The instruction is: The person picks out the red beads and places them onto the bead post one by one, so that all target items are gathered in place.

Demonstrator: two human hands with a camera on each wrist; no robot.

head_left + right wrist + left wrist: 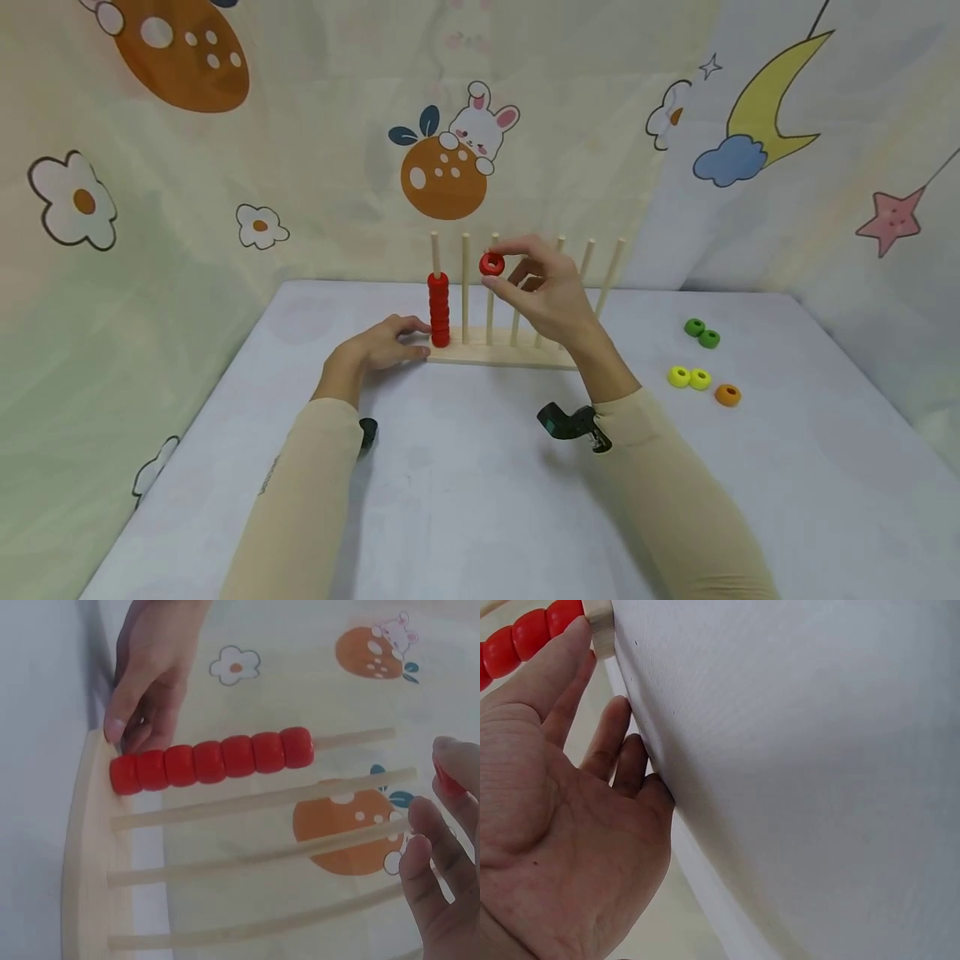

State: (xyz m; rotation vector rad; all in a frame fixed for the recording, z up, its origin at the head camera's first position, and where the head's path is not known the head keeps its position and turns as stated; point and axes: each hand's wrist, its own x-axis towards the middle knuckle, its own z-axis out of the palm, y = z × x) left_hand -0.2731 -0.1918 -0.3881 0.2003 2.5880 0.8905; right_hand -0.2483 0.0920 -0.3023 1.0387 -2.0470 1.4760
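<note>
My right hand (551,292) pinches a red bead (492,272) between thumb and index finger, its hole showing, close to the tops of the wooden pegs. In the right wrist view the bead is mostly covered by the fingers (457,761). A wooden peg rack (487,355) stands upright on the table, and its leftmost peg carries a stack of several red beads (439,310) with bare peg above. At the rack's left end my left hand (386,342) grips the base, thumb in front and index finger behind; the left wrist view shows its other fingers (607,739) extended.
Right of the rack lie two green beads (709,339), two yellow beads (679,377) and an orange bead (727,395) on the white table (450,483). A patterned cloth backdrop (330,167) rises behind the table.
</note>
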